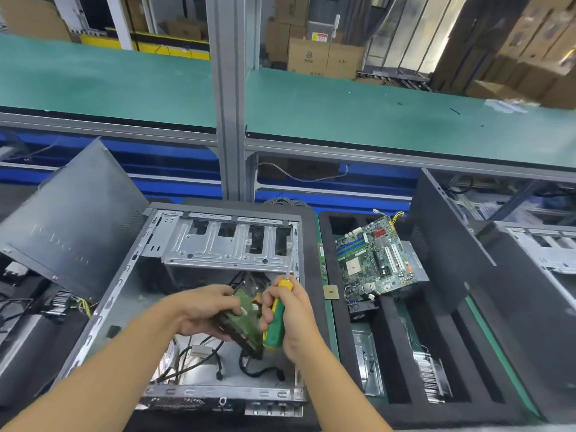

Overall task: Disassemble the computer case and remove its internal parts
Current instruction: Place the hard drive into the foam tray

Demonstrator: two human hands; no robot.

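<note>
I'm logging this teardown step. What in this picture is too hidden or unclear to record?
All in the head view:
- Hard drive: mostly covered by both hands; its connectors are hidden.
- Screwdriver: shaft blurred; tip indistinct.
- Case: front edge hidden behind the forearms.
- Motherboard: markings too small to read.

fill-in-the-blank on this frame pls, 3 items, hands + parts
1. The right hand grips a screwdriver whose handle is green and ____.
2. The left hand holds a hard drive above the open ____.
3. The motherboard lies to the ____ of the computer case.

Missing words: yellow; computer case; right
</note>
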